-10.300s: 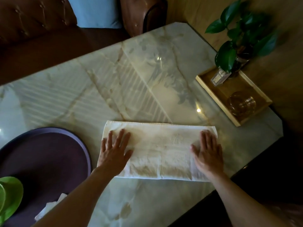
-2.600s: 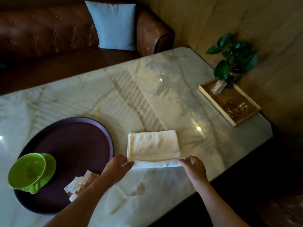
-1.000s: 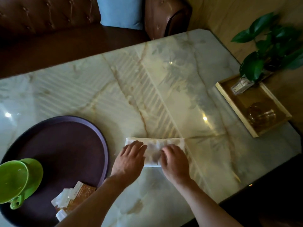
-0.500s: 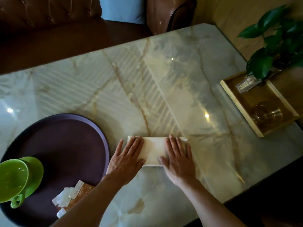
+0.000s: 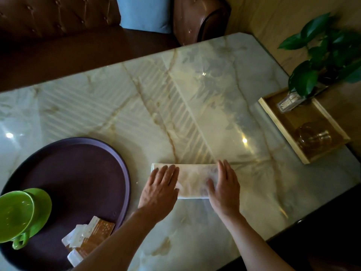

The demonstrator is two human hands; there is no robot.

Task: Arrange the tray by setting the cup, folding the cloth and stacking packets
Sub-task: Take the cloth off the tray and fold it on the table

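Observation:
A cream cloth (image 5: 192,179), folded into a narrow strip, lies on the marble table (image 5: 175,106) just right of the round dark purple tray (image 5: 82,169). My left hand (image 5: 160,190) presses flat on the strip's left end, fingers together. My right hand (image 5: 224,187) presses flat on its right end. On the tray, a green cup on its green saucer (image 5: 21,214) sits at the left rim. Several white and brown packets (image 5: 88,236) lie loosely at the tray's near edge, partly behind my left forearm.
A wooden tray (image 5: 304,130) at the table's right edge holds a glass (image 5: 312,136) and a toothpick holder (image 5: 287,102), with a leafy plant (image 5: 322,55) behind it. A brown leather sofa (image 5: 68,26) with a blue cushion (image 5: 144,12) runs along the far side.
The cloth went from a long rectangle to a square, then to a narrow strip. Over the last half second my hands slid apart along it towards its two ends.

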